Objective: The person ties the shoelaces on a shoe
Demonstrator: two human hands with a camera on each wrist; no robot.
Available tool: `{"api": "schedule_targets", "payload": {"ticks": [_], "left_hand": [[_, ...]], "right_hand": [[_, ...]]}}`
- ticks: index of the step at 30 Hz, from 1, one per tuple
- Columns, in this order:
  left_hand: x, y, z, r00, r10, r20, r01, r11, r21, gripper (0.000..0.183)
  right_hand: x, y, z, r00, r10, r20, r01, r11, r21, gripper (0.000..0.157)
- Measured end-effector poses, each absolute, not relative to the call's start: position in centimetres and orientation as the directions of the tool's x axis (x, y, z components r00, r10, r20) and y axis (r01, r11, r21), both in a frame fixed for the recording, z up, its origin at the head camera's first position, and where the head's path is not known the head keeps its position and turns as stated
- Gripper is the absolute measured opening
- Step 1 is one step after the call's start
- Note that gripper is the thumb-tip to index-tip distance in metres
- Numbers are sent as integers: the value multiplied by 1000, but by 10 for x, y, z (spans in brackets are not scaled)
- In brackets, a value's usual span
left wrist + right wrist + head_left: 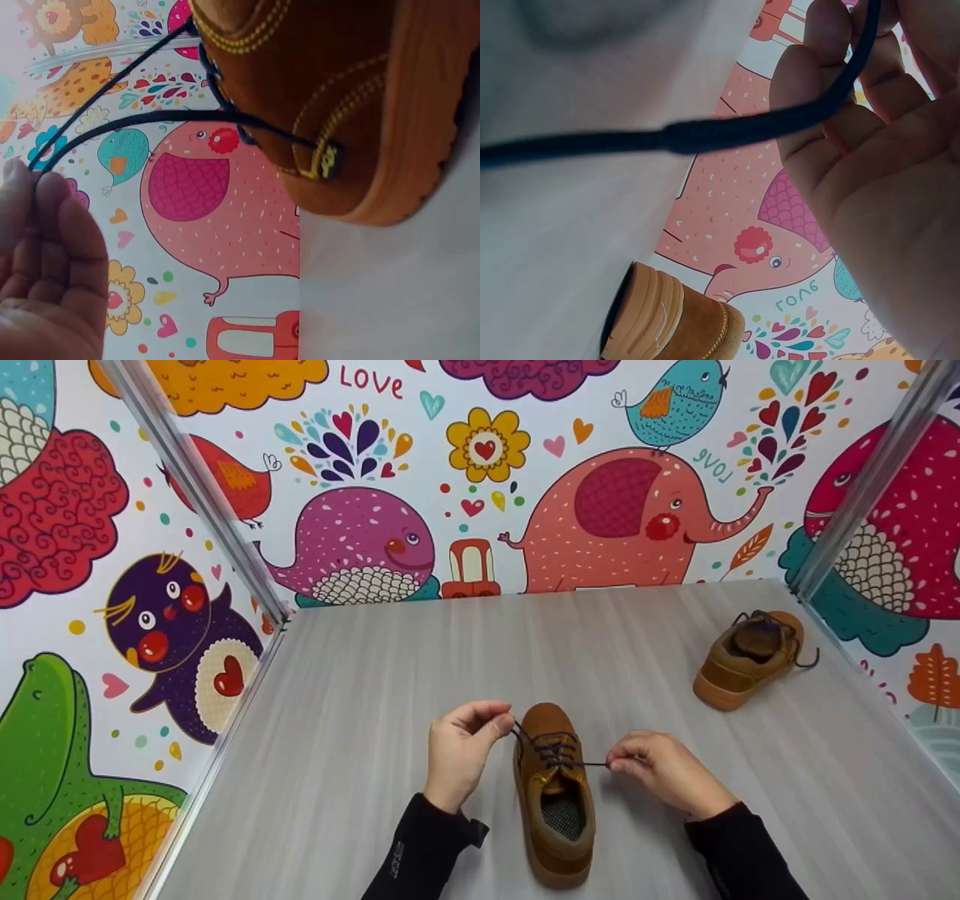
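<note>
A brown shoe with yellow stitching stands upright between the hands, its toe pointing away from me. Dark blue laces cross its tongue. My left hand pinches a lace on the shoe's left side; in the left wrist view that lace runs as two strands from the fingertips to the shoe. On the other side, my right hand pinches the other lace end, drawn out nearly level from the shoe. The right wrist view shows this lace close up, passing into the fingers.
A second brown shoe with dark laces stands at the back right, one lace end hanging off its side. The pale wood-look table is bounded by panels printed with cartoon animals and by metal corner rails.
</note>
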State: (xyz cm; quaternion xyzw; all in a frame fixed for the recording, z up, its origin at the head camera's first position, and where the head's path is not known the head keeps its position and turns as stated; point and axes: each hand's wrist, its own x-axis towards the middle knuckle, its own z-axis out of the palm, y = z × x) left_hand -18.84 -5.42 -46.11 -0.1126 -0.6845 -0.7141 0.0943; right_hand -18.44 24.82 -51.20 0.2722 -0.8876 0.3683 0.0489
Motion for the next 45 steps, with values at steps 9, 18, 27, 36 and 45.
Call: {"api": "schedule_targets", "payload": {"ticks": [9,18,27,36,45], "left_hand": [[-187,-36,-458,-965,29,260,247,-218,944,30],[-187,-25,-455,-963,42,265,251,-211,945,28],[-188,-13,-457,-962,49,269,250,-249,936,26],[-189,-8,-463,-988,23,153,134,-369,920,27],[-169,-16,-484,-890,-77,449,411,288,865,18]], "right_hand": [[-186,248,-515,-847,-454,276,-512,561,-650,3],[-178,226,-494,-868,-372,330,-481,457,-748,13],[-176,175,-481,-837,-309,452,-525,221,-822,20],[-173,166,-480,-830,-257,495,-548,205,-811,9],[-167,166,-470,-886,-225,406,-433,90,-897,11]]}}
